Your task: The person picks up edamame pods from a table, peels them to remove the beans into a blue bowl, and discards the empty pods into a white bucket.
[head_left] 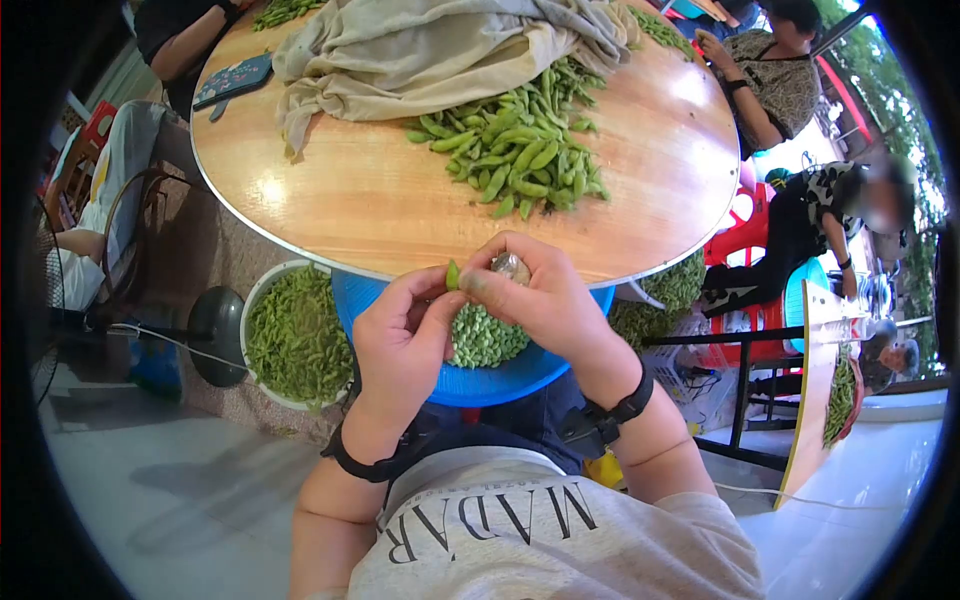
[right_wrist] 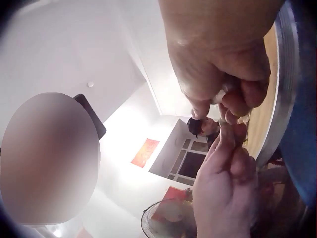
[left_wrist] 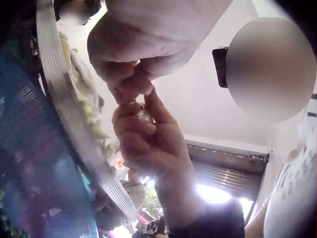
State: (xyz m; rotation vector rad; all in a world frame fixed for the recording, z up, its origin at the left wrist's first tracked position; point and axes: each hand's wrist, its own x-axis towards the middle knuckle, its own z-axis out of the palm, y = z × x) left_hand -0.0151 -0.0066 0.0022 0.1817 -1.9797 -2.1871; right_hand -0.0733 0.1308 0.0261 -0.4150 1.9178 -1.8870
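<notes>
A small green soybean pod (head_left: 453,275) stands up between the fingertips of both hands, above a blue basin (head_left: 470,388). My left hand (head_left: 402,335) pinches the pod between thumb and fingers. Against it, the right hand (head_left: 548,298) presses its thumb, with the fingers curled in behind. Something shiny and silvery (head_left: 512,267) sits at the right fingers; what it is, I cannot tell. Shelled green beans (head_left: 490,340) lie in the basin below. In both wrist views the left hand (left_wrist: 148,44) and right hand (right_wrist: 218,64) meet fingertip to fingertip, with the pod mostly hidden.
Ahead is a round wooden table (head_left: 300,210) with a heap of pods (head_left: 520,150) and a crumpled cloth (head_left: 430,55). A phone (head_left: 233,80) lies at its left edge. A white-rimmed tub of pods (head_left: 298,335) stands left of the basin. Other people sit around.
</notes>
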